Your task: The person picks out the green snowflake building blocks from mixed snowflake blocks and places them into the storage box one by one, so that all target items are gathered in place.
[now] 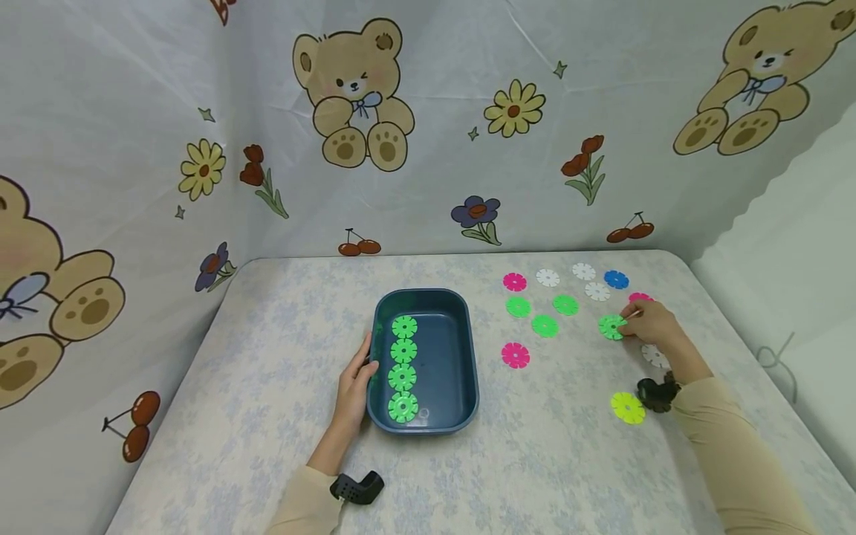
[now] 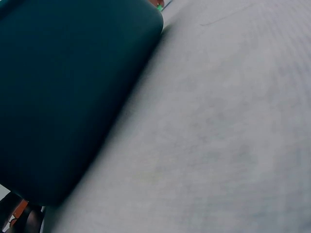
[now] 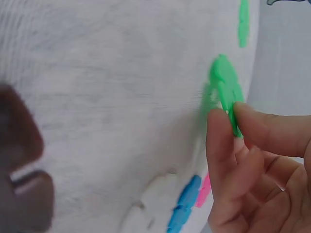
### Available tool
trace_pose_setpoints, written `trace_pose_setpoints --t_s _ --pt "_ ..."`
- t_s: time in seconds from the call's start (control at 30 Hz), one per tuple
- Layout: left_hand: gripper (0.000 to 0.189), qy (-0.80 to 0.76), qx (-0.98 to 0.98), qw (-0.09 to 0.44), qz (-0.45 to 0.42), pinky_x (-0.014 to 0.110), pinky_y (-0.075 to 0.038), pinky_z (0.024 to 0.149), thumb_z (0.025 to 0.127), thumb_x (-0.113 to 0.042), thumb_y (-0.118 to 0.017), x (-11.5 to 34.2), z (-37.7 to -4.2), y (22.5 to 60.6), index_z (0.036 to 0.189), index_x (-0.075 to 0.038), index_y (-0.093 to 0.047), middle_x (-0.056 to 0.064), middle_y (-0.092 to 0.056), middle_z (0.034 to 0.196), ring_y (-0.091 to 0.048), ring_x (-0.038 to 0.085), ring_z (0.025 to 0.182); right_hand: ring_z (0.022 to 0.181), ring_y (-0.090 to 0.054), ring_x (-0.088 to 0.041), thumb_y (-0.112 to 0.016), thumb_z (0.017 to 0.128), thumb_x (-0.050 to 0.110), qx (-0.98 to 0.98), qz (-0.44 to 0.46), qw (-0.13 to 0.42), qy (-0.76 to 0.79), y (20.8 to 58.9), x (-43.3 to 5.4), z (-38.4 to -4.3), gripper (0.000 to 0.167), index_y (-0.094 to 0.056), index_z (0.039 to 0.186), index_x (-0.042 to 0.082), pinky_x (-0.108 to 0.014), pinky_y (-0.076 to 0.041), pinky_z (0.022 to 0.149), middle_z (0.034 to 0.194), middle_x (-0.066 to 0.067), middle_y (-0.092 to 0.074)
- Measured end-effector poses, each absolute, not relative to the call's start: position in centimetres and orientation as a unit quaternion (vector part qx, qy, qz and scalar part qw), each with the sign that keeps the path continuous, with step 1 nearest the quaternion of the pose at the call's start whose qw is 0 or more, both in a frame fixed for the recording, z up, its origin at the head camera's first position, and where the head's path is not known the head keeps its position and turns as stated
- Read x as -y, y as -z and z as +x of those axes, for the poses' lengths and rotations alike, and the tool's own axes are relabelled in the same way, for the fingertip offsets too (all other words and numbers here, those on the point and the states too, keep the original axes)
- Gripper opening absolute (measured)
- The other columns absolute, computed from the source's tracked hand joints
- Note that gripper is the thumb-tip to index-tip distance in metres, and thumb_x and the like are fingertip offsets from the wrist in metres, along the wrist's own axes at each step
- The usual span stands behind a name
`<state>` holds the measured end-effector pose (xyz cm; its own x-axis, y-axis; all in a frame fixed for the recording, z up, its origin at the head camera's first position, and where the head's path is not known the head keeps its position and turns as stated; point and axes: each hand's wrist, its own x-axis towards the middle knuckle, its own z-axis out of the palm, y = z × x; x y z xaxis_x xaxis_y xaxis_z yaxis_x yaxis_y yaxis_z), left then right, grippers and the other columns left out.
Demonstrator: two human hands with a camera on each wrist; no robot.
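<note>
My right hand (image 1: 650, 325) pinches a green notched plastic disc (image 1: 610, 328) between thumb and fingers, at the right of the table. In the right wrist view this green disc (image 3: 226, 82) is tilted on edge, close over the tabletop. A pink disc (image 1: 640, 296) peeks out behind the hand, and a white disc (image 1: 654, 357) is partly covered by the wrist. My left hand (image 1: 353, 383) grips the left side of a dark blue plastic tray (image 1: 446, 371), its thumb at the rim. Several green discs (image 1: 403, 351) stand in a column along the tray's left side.
Between tray and right hand lie loose green discs (image 1: 545, 325), pink discs (image 1: 516, 355), white discs (image 1: 548, 277) and a blue disc (image 1: 616, 279). Nearer the front is a yellow disc (image 1: 628, 408), beside the right wrist camera (image 1: 657, 392). A bear-print curtain (image 1: 428, 200) stands behind the table (image 1: 267, 334).
</note>
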<state>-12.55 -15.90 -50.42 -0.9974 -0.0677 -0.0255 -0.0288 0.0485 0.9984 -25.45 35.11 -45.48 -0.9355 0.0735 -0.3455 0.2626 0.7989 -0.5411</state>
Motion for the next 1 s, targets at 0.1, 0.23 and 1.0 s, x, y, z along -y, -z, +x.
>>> trace_pose_setpoints --t_s 0.1,0.23,1.0 --pt "0.054 0.691 0.722 0.014 0.033 0.042 -0.019 0.119 0.103 -0.016 -0.042 15.8 -12.5 50.3 0.155 -0.018 -0.029 -0.002 -0.022 0.163 -0.021 0.018 0.149 0.066 -0.059 -0.015 -0.064 0.09 0.01 -0.926 0.073 0.163 0.332 44.7 -34.9 -25.1 0.034 -0.053 0.115 -0.011 -0.027 -0.05 0.058 0.086 -0.011 -0.058" --pt "0.054 0.689 0.724 0.013 0.035 0.022 -0.025 0.113 0.103 -0.016 -0.042 15.8 -12.4 50.3 0.155 -0.018 -0.029 -0.004 -0.023 0.162 -0.024 0.017 0.147 0.067 -0.066 -0.015 -0.062 0.092 0.007 -0.913 0.032 0.171 0.368 43.4 -33.4 -24.4 0.035 -0.052 0.118 -0.013 -0.028 -0.055 0.06 0.087 -0.01 -0.062" --pt "0.054 0.691 0.722 0.019 0.039 0.046 -0.019 0.118 0.103 -0.014 -0.042 15.7 -12.5 50.2 0.155 -0.017 -0.03 -0.003 -0.024 0.162 -0.025 0.019 0.147 0.066 -0.065 -0.022 -0.065 0.089 -0.002 -0.831 -0.255 0.205 0.449 38.6 -15.0 -20.7 0.021 -0.066 0.11 -0.001 -0.03 -0.054 0.058 0.089 -0.015 -0.06"
